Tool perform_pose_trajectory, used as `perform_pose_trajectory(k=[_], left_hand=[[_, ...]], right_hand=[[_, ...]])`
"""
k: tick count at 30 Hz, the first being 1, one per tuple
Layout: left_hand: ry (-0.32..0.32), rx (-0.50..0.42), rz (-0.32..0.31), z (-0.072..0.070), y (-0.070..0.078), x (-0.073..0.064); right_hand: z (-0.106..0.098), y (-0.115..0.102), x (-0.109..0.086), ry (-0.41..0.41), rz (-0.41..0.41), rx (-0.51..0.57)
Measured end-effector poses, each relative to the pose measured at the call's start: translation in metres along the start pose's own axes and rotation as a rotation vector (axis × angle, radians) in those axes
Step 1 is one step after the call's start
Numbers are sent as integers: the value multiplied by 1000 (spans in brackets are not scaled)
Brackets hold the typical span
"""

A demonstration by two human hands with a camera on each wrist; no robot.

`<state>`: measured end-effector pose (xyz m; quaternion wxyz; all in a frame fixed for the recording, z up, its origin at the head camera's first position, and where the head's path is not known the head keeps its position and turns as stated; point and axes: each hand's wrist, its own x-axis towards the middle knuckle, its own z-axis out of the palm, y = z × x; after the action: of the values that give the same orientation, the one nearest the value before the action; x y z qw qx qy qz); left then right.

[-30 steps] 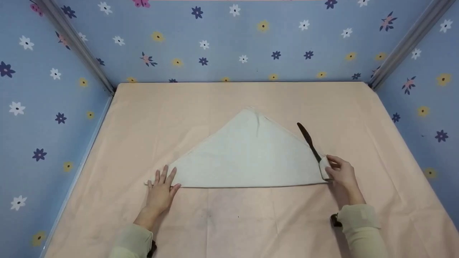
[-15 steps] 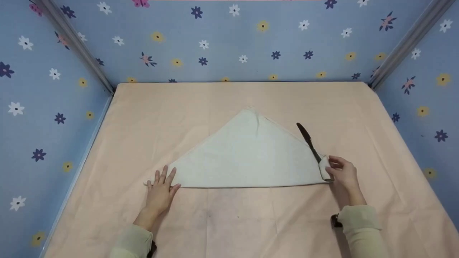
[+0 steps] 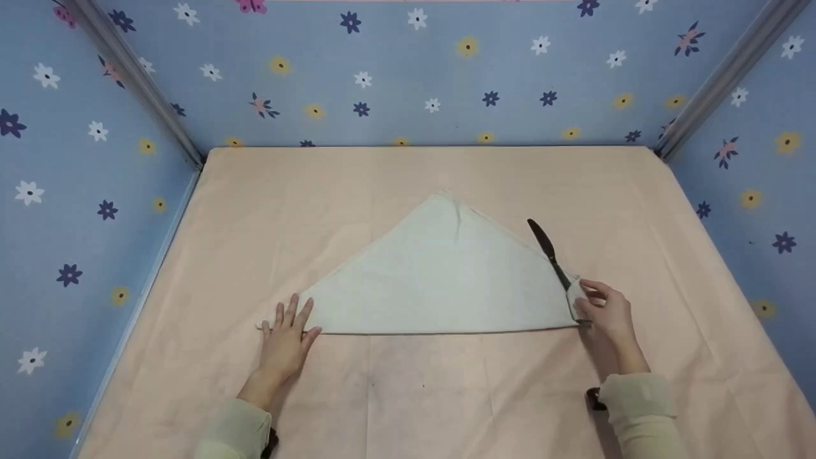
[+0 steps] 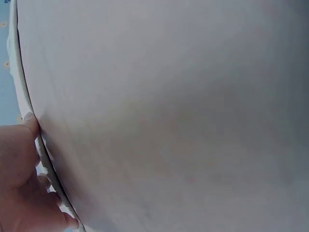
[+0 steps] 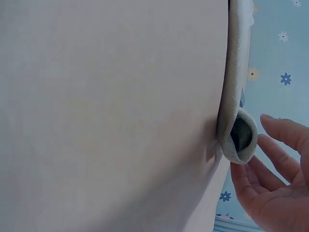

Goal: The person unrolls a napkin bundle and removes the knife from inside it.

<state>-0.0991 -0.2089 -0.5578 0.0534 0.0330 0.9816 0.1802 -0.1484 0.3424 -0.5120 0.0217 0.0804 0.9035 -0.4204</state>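
A pale cloth napkin (image 3: 440, 274), folded into a wide triangle, lies with its long edge toward me and its peak pointing away. On its left corner my left hand (image 3: 284, 344) rests flat with the fingers spread. A dark table knife (image 3: 542, 239) lies slanted at the right corner, its far part sticking out past the slanted edge. The corner is rolled over the knife's near part, hiding it. My right hand (image 3: 611, 312) holds that roll (image 3: 575, 301) between thumb and fingers. In the right wrist view, the roll's end (image 5: 253, 137) shows a dark hollow beside my thumb.
A peach cloth (image 3: 427, 395) with creases covers the table. Blue panels (image 3: 395, 70) with printed flowers stand at the back and both sides, with grey posts (image 3: 137, 83) in the corners.
The right hand and sleeve have shifted very slightly as the fingers work at the roll. The left hand, the napkin's main part and the knife have hardly moved.
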Motion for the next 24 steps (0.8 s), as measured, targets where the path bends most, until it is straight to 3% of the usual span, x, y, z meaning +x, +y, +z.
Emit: perform_pose_trajectory(k=[13, 17, 19, 24], left_hand=[[26, -19, 9, 1, 0, 0], [26, -11, 5, 0, 0, 0], [27, -11, 7, 0, 0, 0], [32, -13, 9, 0, 0, -1]], right_hand=[[3, -6, -9, 86, -33, -13], [5, 3, -5, 108, -55, -37], [4, 3, -5, 91, -73, -39], [4, -6, -6, 50, -26, -43]])
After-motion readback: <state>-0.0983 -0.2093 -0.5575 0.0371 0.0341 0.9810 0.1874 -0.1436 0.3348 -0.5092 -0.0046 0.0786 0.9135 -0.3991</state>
